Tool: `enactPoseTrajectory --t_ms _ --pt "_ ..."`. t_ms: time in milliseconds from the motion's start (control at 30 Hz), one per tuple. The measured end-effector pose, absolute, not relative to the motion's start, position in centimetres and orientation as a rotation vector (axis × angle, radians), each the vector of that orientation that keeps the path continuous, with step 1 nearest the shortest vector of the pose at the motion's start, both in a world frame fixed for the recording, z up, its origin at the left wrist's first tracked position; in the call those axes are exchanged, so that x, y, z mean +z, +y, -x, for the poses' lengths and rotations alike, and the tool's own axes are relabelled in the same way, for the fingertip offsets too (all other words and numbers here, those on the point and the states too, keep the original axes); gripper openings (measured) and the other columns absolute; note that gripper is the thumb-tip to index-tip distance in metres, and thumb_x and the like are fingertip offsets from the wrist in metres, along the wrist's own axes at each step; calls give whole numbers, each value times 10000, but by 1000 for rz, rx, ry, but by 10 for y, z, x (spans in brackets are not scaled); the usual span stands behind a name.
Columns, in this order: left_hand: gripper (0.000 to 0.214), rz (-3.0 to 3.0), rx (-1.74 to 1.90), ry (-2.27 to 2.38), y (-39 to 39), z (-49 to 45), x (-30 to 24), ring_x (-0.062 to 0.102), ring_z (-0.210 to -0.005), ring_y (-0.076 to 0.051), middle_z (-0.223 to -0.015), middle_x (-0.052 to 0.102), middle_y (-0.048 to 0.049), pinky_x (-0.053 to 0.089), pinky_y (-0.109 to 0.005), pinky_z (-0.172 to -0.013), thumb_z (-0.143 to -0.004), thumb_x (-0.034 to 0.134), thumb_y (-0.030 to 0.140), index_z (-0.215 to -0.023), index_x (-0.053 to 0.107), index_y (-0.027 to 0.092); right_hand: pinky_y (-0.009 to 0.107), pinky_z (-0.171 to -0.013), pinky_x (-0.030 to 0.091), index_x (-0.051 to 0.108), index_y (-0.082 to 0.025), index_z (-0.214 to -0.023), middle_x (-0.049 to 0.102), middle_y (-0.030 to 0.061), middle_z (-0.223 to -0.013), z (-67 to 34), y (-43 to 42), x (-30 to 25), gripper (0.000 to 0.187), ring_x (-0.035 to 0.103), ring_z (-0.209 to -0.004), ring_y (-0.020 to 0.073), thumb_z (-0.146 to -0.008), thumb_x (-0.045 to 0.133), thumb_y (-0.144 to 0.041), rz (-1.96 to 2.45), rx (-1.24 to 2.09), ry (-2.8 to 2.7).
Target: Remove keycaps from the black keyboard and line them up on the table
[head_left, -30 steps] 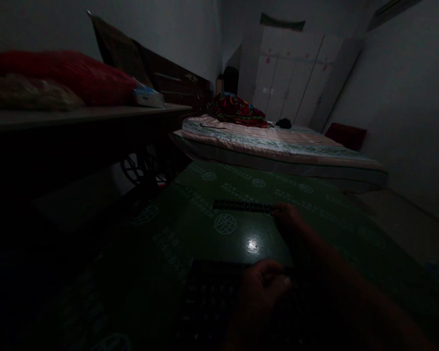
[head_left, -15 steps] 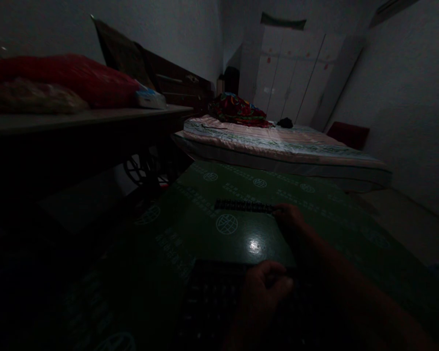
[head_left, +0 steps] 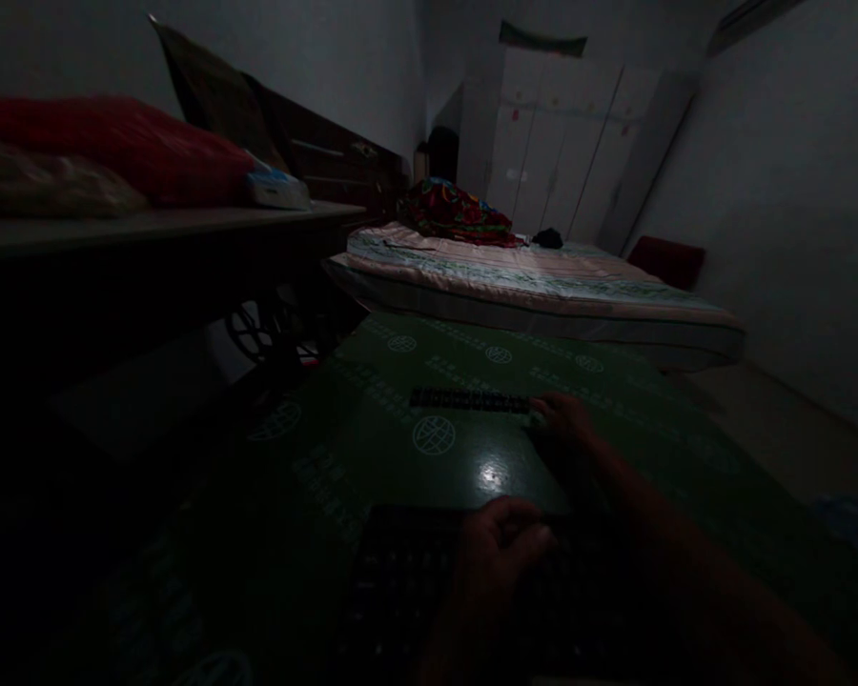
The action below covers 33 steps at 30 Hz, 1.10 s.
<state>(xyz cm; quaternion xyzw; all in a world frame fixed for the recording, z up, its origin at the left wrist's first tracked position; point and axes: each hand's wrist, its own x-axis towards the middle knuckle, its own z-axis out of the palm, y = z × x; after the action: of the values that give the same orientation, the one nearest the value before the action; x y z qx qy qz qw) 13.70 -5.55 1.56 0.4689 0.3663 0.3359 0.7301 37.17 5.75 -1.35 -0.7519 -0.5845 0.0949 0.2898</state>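
In the dim head view, a narrow black strip with a row of small, key-like segments (head_left: pixel 470 400) extends across the green board (head_left: pixel 372 448). Its right end is between the fingertips of my right hand (head_left: pixel 566 419), which is closed on it. Whether the strip rests on the board or hovers just above, I cannot tell. Closer to me is a black keyboard (head_left: pixel 400 562), mostly lost in shadow. My left hand (head_left: pixel 497 557) lies over its top edge with fingers curled and thumb drawn in. Anything in that pinch is too dark to make out.
A bed with a striped cover (head_left: pixel 543 272) stands beyond the board. On the left, a shelf-like tabletop (head_left: pixel 186 221) bears a red bag (head_left: pixel 129 148) and a small white-and-blue box (head_left: pixel 277 189). A spoked wheel (head_left: pixel 249 331) shows underneath. A pale wardrobe (head_left: pixel 558 143) stands at the back.
The whole view has shifted slightly, so everything appears a little farther left. Both hands keep nearly the same pose, the right one still at the strip's end.
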Motion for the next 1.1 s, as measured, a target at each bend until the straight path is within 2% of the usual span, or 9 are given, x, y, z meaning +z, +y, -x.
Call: enactPoseTrajectory --t_ms 100,233,433,500,633,733,900,1100 --pt "238 -1022 765 822 -55 -135 21 614 -651 -151 -709 683 -38 439 -243 -618 -640 647 282 -820 589 136 254 -555 368 649 -157 -737 591 47 -601 -377 44 7 475 531 -580 161 -833 316 -483 1992 151 -1460" --pt "243 -1012 836 821 -53 -133 25 627 -648 -164 -692 687 -48 461 -261 -630 -632 650 279 -811 581 130 238 -519 381 604 -136 -906 563 27 -568 -378 5 34 570 526 -527 142 -863 178 -512 1878 93 -1310" --pt "227 -1093 908 845 -47 -132 24 635 -684 -172 -721 684 -42 474 -265 -641 -648 642 285 -811 583 139 223 -472 336 610 -146 -740 540 24 -547 -361 -67 49 521 488 -487 117 -841 279 -536 1759 -161 -1167" --pt "236 -1176 903 855 -46 -133 21 635 -707 -173 -750 683 -41 475 -264 -653 -650 642 300 -819 586 144 216 -448 333 601 -148 -728 537 16 -526 -353 -78 49 510 478 -450 104 -834 291 -539 1751 -46 -1158" --pt "222 -1401 893 923 -48 -137 17 627 -759 -175 -802 672 -41 474 -257 -677 -663 624 304 -817 599 146 208 -395 357 593 -143 -788 608 22 -590 -345 -85 49 446 480 -378 84 -790 388 -539 1631 610 -1198" --pt "198 -1579 893 955 -51 -140 13 620 -754 -164 -797 654 -29 476 -253 -679 -692 594 295 -831 596 155 208 -435 401 610 -128 -758 631 40 -629 -344 -88 51 375 529 -435 92 -764 478 -479 1516 937 -1327" --pt "168 -1903 893 971 -55 -143 7 608 -788 -161 -841 642 -32 472 -271 -716 -728 549 255 -873 593 183 194 -487 403 618 -134 -741 596 8 -603 -340 -95 56 221 530 -516 93 -746 548 -343 1477 1072 -1519" --pt "135 -2092 890 984 -57 -144 8 590 -781 -159 -819 619 -26 466 -275 -712 -719 537 211 -835 600 185 205 -505 390 618 -129 -693 570 6 -592 -331 -95 57 212 502 -533 97 -729 569 -332 1519 1056 -1615"
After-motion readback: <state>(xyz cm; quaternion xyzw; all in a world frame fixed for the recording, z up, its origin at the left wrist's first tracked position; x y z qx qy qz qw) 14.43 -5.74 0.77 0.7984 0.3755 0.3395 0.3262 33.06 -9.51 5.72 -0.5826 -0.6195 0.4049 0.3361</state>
